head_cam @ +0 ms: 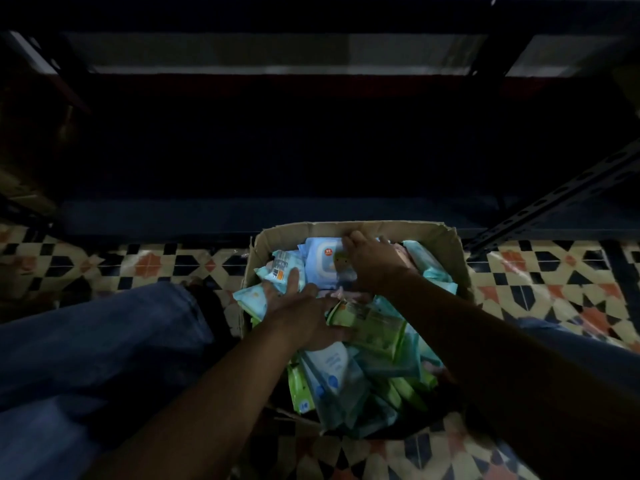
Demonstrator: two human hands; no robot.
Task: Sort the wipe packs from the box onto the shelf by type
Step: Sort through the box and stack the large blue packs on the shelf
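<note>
Two hands are down in my cardboard box (360,227) on the tiled floor (540,271): left hand (304,313) lies flat, fingers spread over the heaped wipe packs (349,379), right hand (372,263) curls onto a pale blue pack (323,261) (grip unclear). Ahead, the dark shelf (311,216) stands just behind the box.

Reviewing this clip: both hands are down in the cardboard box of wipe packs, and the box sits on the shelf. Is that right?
Not quite. The left hand and right hand are indeed down among the wipe packs in the cardboard box, but the head view shows the box standing on the patterned tile floor in front of the dark shelf, not on it.
</note>
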